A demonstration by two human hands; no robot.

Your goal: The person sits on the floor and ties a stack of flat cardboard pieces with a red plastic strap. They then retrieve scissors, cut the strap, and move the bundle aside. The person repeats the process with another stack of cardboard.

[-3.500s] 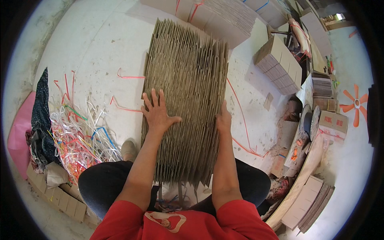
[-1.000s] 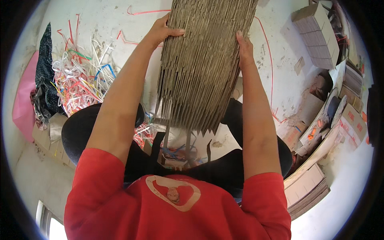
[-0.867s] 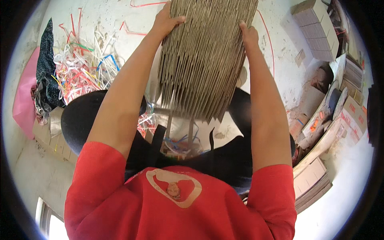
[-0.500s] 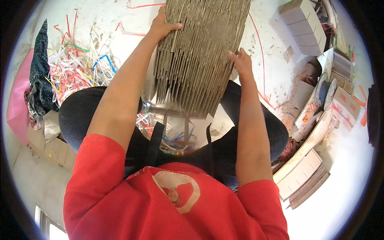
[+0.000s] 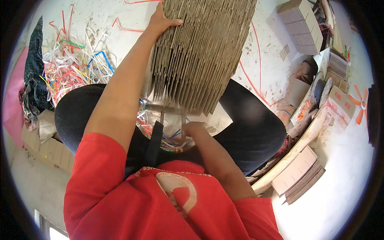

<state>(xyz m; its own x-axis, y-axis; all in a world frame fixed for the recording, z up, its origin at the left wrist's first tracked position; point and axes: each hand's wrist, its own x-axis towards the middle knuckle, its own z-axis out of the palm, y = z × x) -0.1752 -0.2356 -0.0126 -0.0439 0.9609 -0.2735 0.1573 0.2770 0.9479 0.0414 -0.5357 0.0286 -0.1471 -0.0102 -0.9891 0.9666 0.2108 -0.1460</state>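
Note:
A thick stack of brown cardboard sheets (image 5: 204, 52), set on edge, rises in front of me between my knees. Along its far left side, my left hand (image 5: 162, 22) grips it, thumb over the sheet edges; the other fingers are partly cut off by the picture edge. My right hand (image 5: 194, 130) is low between my legs, below the near end of the stack and beside an upright leg of a small stand (image 5: 183, 120). Its fingers are curled inward and mostly hidden, so what they hold, if anything, does not show.
Tangled plastic straps (image 5: 74, 72) lie on the floor at the left, near dark cloth (image 5: 34, 72). Red strap (image 5: 256, 86) runs over the floor on the right. Cardboard stacks (image 5: 302, 26) stand at the right, with a carton (image 5: 340, 106) and an orange-bladed fan (image 5: 362, 105).
My right hand has left the right side of the cardboard stack and come down toward me, between my legs. The left hand keeps its place on the stack.

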